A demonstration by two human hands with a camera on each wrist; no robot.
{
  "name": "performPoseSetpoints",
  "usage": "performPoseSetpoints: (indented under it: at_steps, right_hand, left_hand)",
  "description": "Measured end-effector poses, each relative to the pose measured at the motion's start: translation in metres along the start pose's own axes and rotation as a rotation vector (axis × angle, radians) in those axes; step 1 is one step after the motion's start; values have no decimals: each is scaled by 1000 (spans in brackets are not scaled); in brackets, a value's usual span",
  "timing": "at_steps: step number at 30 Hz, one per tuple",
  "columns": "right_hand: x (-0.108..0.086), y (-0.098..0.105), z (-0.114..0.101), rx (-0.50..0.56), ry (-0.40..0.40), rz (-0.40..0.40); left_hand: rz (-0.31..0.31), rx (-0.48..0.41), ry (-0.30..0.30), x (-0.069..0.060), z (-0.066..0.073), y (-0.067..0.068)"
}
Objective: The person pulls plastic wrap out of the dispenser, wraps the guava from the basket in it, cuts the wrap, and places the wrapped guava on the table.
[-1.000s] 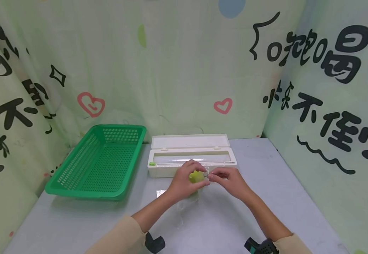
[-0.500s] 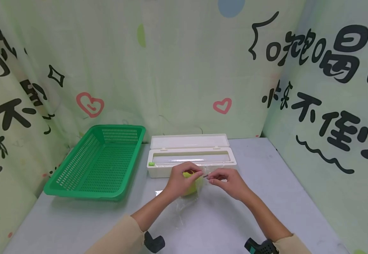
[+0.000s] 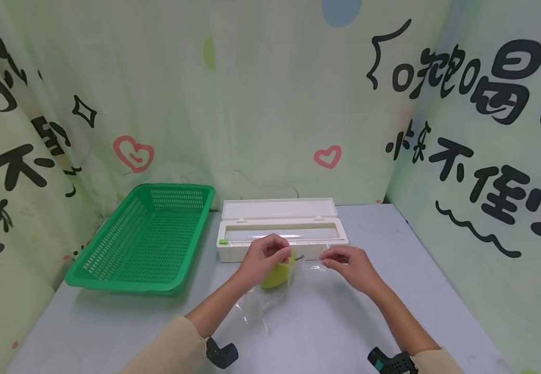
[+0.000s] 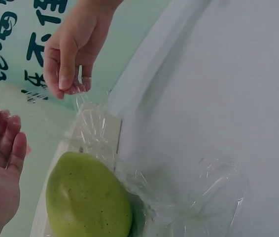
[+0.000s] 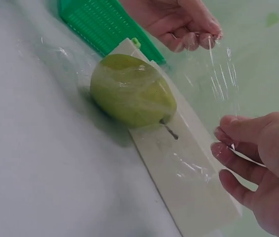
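A green pear-like fruit [image 3: 275,276] with a dark stem sits within clear plastic film [image 3: 256,306] in front of the white box; the right wrist view shows the fruit [image 5: 129,91] with film over it. The left hand [image 3: 263,259] pinches film just above the fruit. To the right, the right hand [image 3: 352,267] pinches another part of the film between thumb and fingertips. In the right wrist view, film stretches between the left hand [image 5: 184,22] and the right hand [image 5: 258,158]. Neither hand visibly touches the fruit.
Behind the hands stands a long white box [image 3: 240,252] with its lid raised and a roll inside. An empty green basket [image 3: 191,270] is at the left on the white table [image 3: 420,311]. Printed curtains hang behind and at both sides.
The hands have moved apart, the right hand to the right and the left hand slightly left, with film spread between them. More of the fruit and its stem shows.
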State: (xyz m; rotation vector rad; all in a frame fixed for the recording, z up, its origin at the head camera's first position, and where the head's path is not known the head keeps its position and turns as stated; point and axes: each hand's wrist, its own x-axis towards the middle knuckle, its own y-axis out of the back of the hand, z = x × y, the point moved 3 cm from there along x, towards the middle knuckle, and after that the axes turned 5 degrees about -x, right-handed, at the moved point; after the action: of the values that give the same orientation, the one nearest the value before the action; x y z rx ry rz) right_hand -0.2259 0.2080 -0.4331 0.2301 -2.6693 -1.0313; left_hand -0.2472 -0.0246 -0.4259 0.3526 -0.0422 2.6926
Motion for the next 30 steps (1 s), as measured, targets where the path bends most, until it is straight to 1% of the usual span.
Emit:
performPoseSetpoints:
  at_steps: [4, 8, 10, 13, 14, 17, 19, 21, 23, 26, 28, 30]
  right_hand:
    - [0, 3, -3, -9, 6, 4]
    - [-2, 6, -5, -9, 20, 3]
    - [-3, 8, -5, 2, 24, 1]
    - [-5, 9, -6, 20, 37, -17]
    - [-5, 8, -6, 27, 42, -24]
    - [-4, 7, -7, 30, 52, -38]
    - [-4, 7, -7, 30, 48, -35]
    - [-5, 7, -5, 22, 37, -31]
    - [-6, 8, -4, 14, 23, -29]
    - [-7, 8, -1, 6, 8, -33]
    - [-7, 9, 1, 5, 4, -35]
    - [-7, 9, 3, 2, 6, -34]
  left_hand:
    - [-43, -10, 17, 0, 4, -3]
    - [-60, 6, 6, 2, 12, -6]
    - [-60, 29, 6, 3, 14, -7]
    - [-50, 90, 42, 2, 14, -7]
    - [-46, 114, 44, 2, 13, -7]
    - [-14, 161, 18, 2, 9, -6]
    - [13, 158, -8, 2, 9, -5]
    - [46, 148, -2, 1, 10, -3]
    - [63, 137, 17, 0, 11, 0]
    - [63, 134, 33, -1, 12, 2]
    - [53, 127, 14, -1, 12, 3]
    - [63, 136, -8, -1, 13, 3]
